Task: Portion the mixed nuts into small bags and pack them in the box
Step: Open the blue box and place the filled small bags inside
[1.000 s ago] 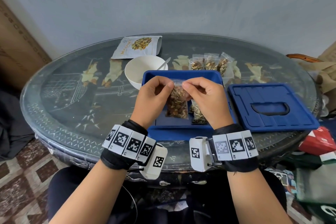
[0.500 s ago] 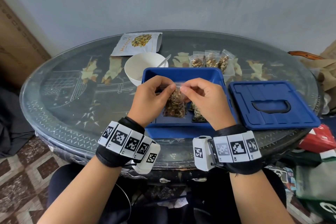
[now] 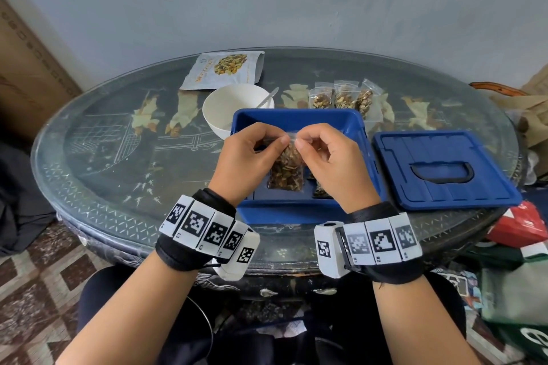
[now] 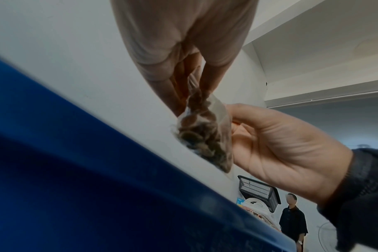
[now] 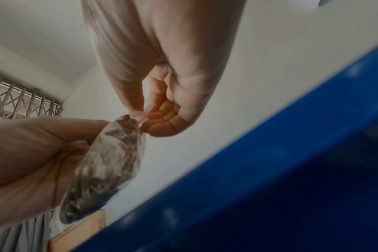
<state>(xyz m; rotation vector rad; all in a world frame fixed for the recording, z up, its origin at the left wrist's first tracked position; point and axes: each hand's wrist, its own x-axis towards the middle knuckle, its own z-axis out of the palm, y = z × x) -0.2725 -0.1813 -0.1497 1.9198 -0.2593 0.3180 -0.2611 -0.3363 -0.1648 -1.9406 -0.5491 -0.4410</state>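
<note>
Both hands hold one small clear bag of nuts (image 3: 286, 170) above the open blue box (image 3: 296, 117). My left hand (image 3: 252, 154) pinches the bag's top edge from the left, and my right hand (image 3: 323, 154) pinches it from the right. The bag hangs upright below the fingers. The left wrist view shows the bag (image 4: 203, 136) hanging from my left hand (image 4: 183, 64) with my right hand (image 4: 281, 146) beside it. In the right wrist view the bag (image 5: 106, 163) hangs under my right hand's pinch (image 5: 160, 102). Another filled bag (image 3: 321, 188) lies in the box, partly hidden by my right hand.
A white bowl (image 3: 234, 107) with a spoon (image 3: 267, 98) stands behind the box. The nut packet (image 3: 222, 69) lies at the back. Three filled bags (image 3: 344, 98) stand behind the box's right corner. The blue lid (image 3: 441, 169) lies to the right.
Both hands shifted slightly, with the fingertips working along the bag's top edge. The bag stays above the box.
</note>
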